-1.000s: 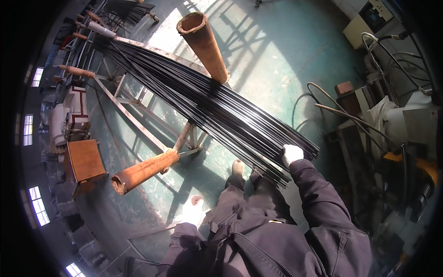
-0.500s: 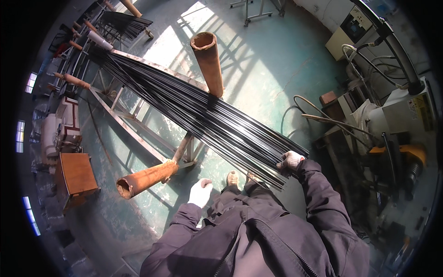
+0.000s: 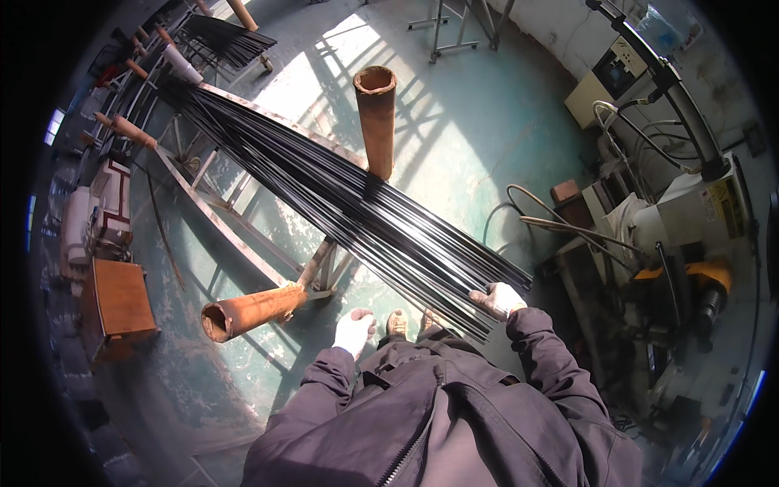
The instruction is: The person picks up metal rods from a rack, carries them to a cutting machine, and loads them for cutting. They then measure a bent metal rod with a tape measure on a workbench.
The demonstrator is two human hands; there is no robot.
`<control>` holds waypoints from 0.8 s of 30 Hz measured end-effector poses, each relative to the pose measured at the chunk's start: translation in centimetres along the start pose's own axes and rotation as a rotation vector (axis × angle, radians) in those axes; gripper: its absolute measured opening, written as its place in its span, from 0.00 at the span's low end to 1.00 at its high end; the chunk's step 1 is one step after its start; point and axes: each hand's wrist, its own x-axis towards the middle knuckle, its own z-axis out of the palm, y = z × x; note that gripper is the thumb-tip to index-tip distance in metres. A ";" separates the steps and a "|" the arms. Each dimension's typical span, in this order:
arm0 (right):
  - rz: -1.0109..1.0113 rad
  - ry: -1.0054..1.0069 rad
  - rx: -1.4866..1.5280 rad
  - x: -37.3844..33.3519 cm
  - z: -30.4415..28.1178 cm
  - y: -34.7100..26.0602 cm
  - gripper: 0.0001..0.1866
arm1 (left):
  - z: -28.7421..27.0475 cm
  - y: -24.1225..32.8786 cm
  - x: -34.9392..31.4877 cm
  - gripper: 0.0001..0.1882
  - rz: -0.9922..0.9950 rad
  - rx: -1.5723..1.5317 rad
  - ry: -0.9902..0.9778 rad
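Note:
A long bundle of thin black rods (image 3: pixel 324 191) slants from the far left toward me, its near ends fanned out in front of my body. My right hand (image 3: pixel 501 300), in a white knit glove, is closed at these near ends, its fingers bent over several rods; how many it grips is hidden. My left hand (image 3: pixel 354 331), gloved too, hangs in the air left of the rod ends, apart from them. Its fingers are curled in, and nothing shows in them.
A pale metal rack (image 3: pixel 219 213) carries the rods between an upright rusty pipe (image 3: pixel 376 122) and a slanting rusty pipe (image 3: pixel 256 315). Machinery with hoses (image 3: pixel 677 207) stands at right. An orange-brown cabinet (image 3: pixel 122 304) is at left. Another black bundle (image 3: pixel 227 40) lies far off.
My right hand has shifted slightly left and down along the rod ends, its fingers now reaching farther over them. My left hand has turned a little, fingers curled. The view has shifted slightly.

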 end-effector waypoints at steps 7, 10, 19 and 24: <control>-0.014 0.048 -0.218 -10.6 0.6 -2.6 0.33 | 0.4 5.7 6.4 0.11 0.064 -0.260 -0.136; 0.000 0.167 -0.272 -17.9 1.6 1.9 0.27 | 0.5 10.5 10.3 0.15 0.055 -0.534 -0.072; 0.660 0.228 -0.497 -48.6 0.6 22.1 0.16 | -5.1 20.1 14.2 0.25 0.134 -1.015 -0.039; 0.623 0.355 -0.548 -49.5 3.1 20.5 0.14 | -4.3 21.5 12.9 0.18 0.103 -0.855 0.058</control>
